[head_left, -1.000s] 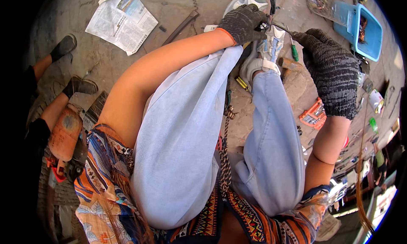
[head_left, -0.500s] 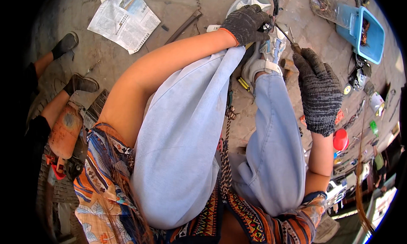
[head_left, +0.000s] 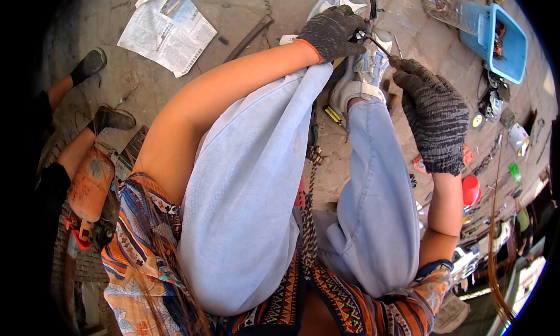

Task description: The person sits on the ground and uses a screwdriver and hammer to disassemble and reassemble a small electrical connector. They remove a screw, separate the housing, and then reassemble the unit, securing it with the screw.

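Note:
My left hand [head_left: 331, 33], in a dark knitted glove with an orange cuff, is closed around a small metal-and-black fitting [head_left: 361, 36] at the end of black cables [head_left: 373, 3]. The fitting is too small to name. My right hand [head_left: 436, 119], gloved in grey and black knit, grips a screwdriver [head_left: 380, 46]. Its thin shaft slants up and left to the fitting, where the tip seems to touch. Most of the handle is hidden by the fingers. Both hands are above my grey-and-white shoe [head_left: 366, 73], beyond my knees.
A yellow-handled tool [head_left: 334, 115] lies between my feet. Newspaper [head_left: 169, 35] and a rusty metal bar [head_left: 249, 38] are at far left. A blue bin [head_left: 524, 53] and clear plastic bottle [head_left: 444, 9] stand at far right. Another person's shoe [head_left: 114, 119] is at left.
My right hand has moved slightly up and left, bringing the screwdriver's shaft to the fitting. My left hand keeps its hold. The whole view has shifted a little.

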Action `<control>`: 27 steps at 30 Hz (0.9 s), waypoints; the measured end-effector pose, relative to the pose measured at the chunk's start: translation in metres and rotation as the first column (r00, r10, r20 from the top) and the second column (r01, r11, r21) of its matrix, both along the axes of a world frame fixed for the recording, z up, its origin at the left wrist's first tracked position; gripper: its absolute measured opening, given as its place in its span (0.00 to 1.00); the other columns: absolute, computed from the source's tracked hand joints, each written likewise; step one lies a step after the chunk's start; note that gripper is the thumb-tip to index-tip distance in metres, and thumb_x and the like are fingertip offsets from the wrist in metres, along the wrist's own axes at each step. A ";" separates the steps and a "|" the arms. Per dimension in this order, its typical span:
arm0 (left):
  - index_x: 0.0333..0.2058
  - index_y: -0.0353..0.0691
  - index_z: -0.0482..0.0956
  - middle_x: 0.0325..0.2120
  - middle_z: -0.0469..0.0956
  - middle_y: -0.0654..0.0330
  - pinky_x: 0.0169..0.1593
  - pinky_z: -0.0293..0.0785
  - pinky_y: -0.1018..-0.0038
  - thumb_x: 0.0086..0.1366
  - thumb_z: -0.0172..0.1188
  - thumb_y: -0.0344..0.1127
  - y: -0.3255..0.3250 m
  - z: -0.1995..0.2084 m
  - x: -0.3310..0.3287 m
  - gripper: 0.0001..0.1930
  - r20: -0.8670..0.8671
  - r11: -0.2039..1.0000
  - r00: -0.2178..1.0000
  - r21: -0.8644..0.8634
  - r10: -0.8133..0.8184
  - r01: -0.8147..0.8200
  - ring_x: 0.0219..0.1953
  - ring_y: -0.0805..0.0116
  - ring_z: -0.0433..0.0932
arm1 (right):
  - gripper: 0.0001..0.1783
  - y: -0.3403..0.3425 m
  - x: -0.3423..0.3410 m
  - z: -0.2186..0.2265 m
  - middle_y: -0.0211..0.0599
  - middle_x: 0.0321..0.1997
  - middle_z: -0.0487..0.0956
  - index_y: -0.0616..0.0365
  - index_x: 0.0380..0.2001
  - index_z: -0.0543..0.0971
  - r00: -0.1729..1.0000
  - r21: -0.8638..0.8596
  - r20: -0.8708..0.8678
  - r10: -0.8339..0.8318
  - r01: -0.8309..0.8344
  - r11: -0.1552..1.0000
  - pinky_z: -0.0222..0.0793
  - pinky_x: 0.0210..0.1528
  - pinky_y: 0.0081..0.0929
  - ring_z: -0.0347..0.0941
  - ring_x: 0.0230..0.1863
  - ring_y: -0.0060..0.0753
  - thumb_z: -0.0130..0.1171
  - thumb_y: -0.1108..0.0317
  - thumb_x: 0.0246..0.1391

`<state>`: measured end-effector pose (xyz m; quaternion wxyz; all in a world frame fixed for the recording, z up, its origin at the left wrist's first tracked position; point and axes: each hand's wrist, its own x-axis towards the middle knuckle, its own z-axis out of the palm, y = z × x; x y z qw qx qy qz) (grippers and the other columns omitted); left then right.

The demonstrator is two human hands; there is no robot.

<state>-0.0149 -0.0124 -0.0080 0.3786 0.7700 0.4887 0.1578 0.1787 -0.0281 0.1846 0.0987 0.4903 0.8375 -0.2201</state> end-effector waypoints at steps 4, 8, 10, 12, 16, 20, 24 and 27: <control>0.46 0.47 0.77 0.41 0.73 0.51 0.50 0.69 0.58 0.51 0.65 0.55 0.002 -0.003 0.006 0.26 0.020 0.999 1.000 0.032 0.001 -0.002 0.46 0.51 0.73 | 0.14 0.021 0.047 -0.024 0.37 0.44 0.81 0.57 0.39 0.81 0.850 -0.321 -0.311 -0.426 0.329 0.888 0.73 0.47 0.27 0.79 0.43 0.33 0.58 0.77 0.47; 0.45 0.47 0.77 0.40 0.74 0.52 0.49 0.69 0.58 0.52 0.65 0.54 0.001 -0.003 0.003 0.25 0.044 0.999 0.999 0.040 -0.003 0.001 0.44 0.51 0.73 | 0.14 0.035 0.048 -0.019 0.40 0.47 0.80 0.60 0.39 0.80 0.840 -0.470 -0.224 -0.495 0.351 0.810 0.72 0.48 0.26 0.78 0.45 0.33 0.57 0.80 0.48; 0.45 0.47 0.77 0.40 0.74 0.52 0.48 0.70 0.58 0.52 0.66 0.53 -0.003 -0.005 -0.008 0.25 -0.005 0.999 1.000 0.036 0.012 -0.011 0.44 0.51 0.74 | 0.13 0.036 0.033 -0.018 0.40 0.48 0.79 0.58 0.39 0.80 0.936 -0.367 -0.190 -0.296 0.212 0.906 0.72 0.49 0.27 0.77 0.47 0.36 0.57 0.79 0.48; 0.44 0.48 0.78 0.39 0.74 0.53 0.49 0.70 0.59 0.50 0.66 0.53 -0.001 -0.004 -0.006 0.24 0.013 0.998 0.999 0.044 0.034 -0.035 0.44 0.53 0.74 | 0.14 0.024 0.018 -0.008 0.38 0.48 0.79 0.52 0.39 0.80 0.997 -0.114 -0.064 -0.035 0.027 0.993 0.72 0.48 0.32 0.76 0.47 0.42 0.60 0.73 0.46; 0.44 0.50 0.79 0.38 0.73 0.53 0.48 0.71 0.60 0.49 0.66 0.53 0.007 -0.005 0.017 0.24 0.081 0.999 0.997 0.048 0.000 -0.004 0.45 0.54 0.74 | 0.13 0.016 0.009 0.010 0.32 0.51 0.77 0.50 0.39 0.79 0.986 -0.071 0.162 -0.041 0.053 0.996 0.71 0.47 0.34 0.76 0.46 0.40 0.58 0.69 0.48; 0.44 0.50 0.79 0.39 0.74 0.53 0.49 0.70 0.59 0.50 0.66 0.54 -0.005 -0.007 -0.012 0.25 -0.009 0.997 0.997 -0.008 0.071 -0.071 0.45 0.54 0.74 | 0.14 0.017 -0.007 -0.005 0.30 0.51 0.77 0.48 0.41 0.78 0.994 -0.041 0.089 0.059 -0.055 0.998 0.71 0.46 0.35 0.75 0.45 0.39 0.58 0.69 0.48; 0.44 0.50 0.79 0.41 0.75 0.52 0.51 0.70 0.59 0.51 0.65 0.55 0.000 -0.006 0.003 0.24 0.018 0.999 0.999 0.011 0.040 -0.041 0.46 0.54 0.74 | 0.15 0.014 -0.008 0.003 0.29 0.52 0.76 0.48 0.42 0.78 0.984 -0.023 0.172 0.049 -0.046 0.999 0.71 0.46 0.34 0.75 0.45 0.39 0.58 0.69 0.47; 0.44 0.49 0.80 0.41 0.75 0.52 0.51 0.69 0.59 0.52 0.64 0.56 0.002 -0.008 0.008 0.24 0.072 0.997 0.997 0.063 0.040 -0.045 0.46 0.54 0.74 | 0.15 0.007 -0.018 0.006 0.28 0.51 0.76 0.48 0.41 0.78 0.990 0.017 0.140 0.021 -0.024 1.000 0.71 0.47 0.34 0.75 0.45 0.38 0.57 0.69 0.47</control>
